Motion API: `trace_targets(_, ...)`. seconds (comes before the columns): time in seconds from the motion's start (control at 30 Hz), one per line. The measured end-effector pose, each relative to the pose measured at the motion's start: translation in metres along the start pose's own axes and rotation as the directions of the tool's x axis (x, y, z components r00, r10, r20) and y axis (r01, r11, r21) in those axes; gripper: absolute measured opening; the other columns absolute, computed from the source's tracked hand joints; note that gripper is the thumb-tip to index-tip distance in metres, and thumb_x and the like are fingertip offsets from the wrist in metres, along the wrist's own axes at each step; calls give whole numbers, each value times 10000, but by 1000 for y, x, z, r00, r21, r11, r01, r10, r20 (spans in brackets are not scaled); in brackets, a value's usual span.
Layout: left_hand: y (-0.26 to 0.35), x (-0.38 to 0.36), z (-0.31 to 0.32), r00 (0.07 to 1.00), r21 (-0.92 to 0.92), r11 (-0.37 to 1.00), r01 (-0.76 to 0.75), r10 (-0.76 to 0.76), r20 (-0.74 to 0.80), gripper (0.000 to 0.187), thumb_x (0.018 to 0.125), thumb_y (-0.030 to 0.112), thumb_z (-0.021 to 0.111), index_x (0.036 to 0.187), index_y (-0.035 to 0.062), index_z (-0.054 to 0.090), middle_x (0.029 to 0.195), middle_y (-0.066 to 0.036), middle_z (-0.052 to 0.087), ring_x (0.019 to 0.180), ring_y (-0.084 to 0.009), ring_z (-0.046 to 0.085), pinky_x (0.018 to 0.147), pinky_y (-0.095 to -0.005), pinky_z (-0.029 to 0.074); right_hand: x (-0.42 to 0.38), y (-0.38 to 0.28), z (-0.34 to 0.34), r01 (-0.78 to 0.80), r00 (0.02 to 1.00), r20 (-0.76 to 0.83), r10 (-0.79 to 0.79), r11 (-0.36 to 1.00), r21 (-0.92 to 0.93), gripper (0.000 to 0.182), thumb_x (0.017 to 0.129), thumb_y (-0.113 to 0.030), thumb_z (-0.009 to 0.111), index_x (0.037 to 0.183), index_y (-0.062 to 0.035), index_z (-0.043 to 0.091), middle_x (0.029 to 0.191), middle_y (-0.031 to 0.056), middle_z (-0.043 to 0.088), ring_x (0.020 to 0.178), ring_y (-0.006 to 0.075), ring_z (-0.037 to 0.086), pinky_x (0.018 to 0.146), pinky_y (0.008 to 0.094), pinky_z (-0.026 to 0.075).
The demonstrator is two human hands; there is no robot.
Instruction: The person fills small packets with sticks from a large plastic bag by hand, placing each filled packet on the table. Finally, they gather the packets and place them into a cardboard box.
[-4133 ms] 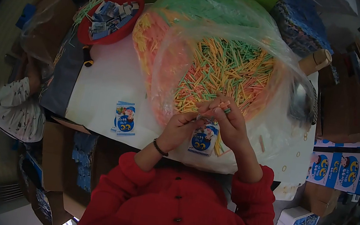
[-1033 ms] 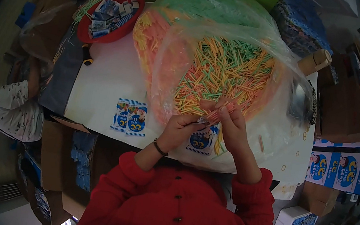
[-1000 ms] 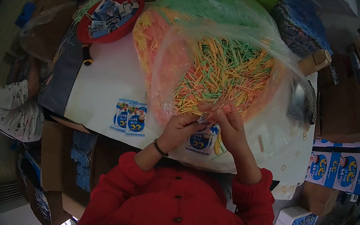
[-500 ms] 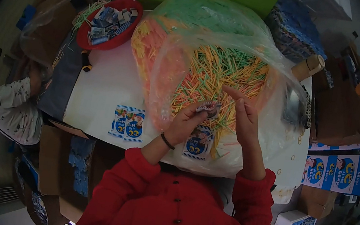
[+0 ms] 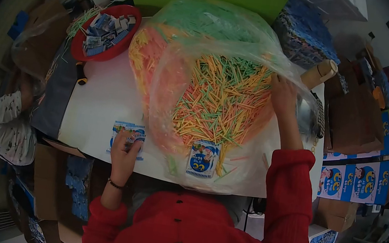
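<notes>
A large clear plastic bag (image 5: 167, 86) lies open on the table, full of thin yellow, green, orange and pink sticks (image 5: 225, 103). My right hand (image 5: 284, 96) is at the bag's right rim beside the sticks. Its fingers are bent, and what they hold is hidden. At the table's front left, my left hand (image 5: 124, 153) rests over blue-and-white printed packets (image 5: 116, 132), with fingers and thumb curled against one. Another printed packet (image 5: 204, 158) lies flat at the front of the bag.
A red bowl (image 5: 75, 44) of small packets stands back left, with a yellow-and-black handled tool (image 5: 81, 74) near it. A tan cylinder (image 5: 319, 72) stands back right. Cartons (image 5: 368, 179) are stacked at right. Another person (image 5: 5, 127) sits at far left.
My left hand has moved left from over the sticks, where it held a packet, to the packets on the table. My right hand has moved away to the bag's right rim. The view has shifted slightly.
</notes>
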State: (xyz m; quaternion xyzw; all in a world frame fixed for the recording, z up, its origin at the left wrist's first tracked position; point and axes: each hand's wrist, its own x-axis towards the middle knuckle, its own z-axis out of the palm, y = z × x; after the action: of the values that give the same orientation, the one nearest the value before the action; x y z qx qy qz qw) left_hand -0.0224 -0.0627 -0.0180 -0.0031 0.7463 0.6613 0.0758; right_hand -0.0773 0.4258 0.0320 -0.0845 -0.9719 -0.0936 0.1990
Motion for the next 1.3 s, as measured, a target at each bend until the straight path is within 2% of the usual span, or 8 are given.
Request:
trace_targets(0.17,5,4,-2,870,790,562,-243,487,-78,458,767,167,735,1169,17,575,1137,-176,484,1041,-330,462,962,-440,327,20,2,32,263,906,-244,-346,912,-315,297,842,-111,523,1133,-109,585,1148,97,590,1032,270,596,826,401,487)
trace_targets(0.4,34,-21,75,754,629,462,-625,565,335,388,751,359,743,996,84,620,967,-94,532,962,-284,476,836,-416,342,30,-1,8,248,957,228,-178,912,-327,387,902,-147,489,1277,-67,539,1228,103,580,1155,271,540,974,383,424)
trace_targets(0.5,30,-22,111,788,647,454,-612,417,453,407,762,442,705,920,78,613,888,-74,515,912,-263,477,800,-401,339,19,4,21,82,996,5,-86,971,223,288,958,-141,460,1211,-33,542,1214,133,583,1097,305,569,915,364,452)
trace_targets(0.6,17,-11,128,779,675,415,-610,473,412,430,766,483,677,880,76,600,861,-74,506,888,-260,479,794,-393,333,-20,-42,4,-109,992,66,112,445,889,161,974,-89,457,1112,-41,525,1136,137,601,1004,235,603,851,324,461)
trace_targets(0.93,14,-8,133,793,554,572,-605,494,356,302,787,247,702,994,55,591,856,-85,528,860,-287,490,805,-408,348,-97,-102,21,-121,986,85,143,262,957,183,975,-52,451,1135,1,524,999,75,600,950,155,573,849,261,443)
trace_targets(1.03,25,-7,133,834,278,792,-543,471,288,262,858,167,664,1068,32,585,918,-72,612,859,-246,572,783,-375,432,-87,-90,6,-363,902,411,136,-277,889,168,989,-110,460,1099,-8,536,995,67,597,951,176,583,870,291,463)
trace_targets(1.1,35,1,134,946,-436,884,167,-20,322,199,916,106,607,1091,16,581,1019,-71,660,903,-187,640,785,-320,513,-81,-84,-6,-252,845,502,183,-693,676,185,1002,-172,458,1057,-17,542,999,71,602,946,207,599,888,334,486)
trace_targets(1.3,49,17,125,821,-628,559,541,-189,538,269,937,134,589,1183,34,542,1074,-82,649,985,-170,640,862,-317,538,-92,-88,-16,-279,777,602,182,-759,589,204,1010,-200,448,1073,-19,519,1011,85,614,959,216,610,903,367,487)
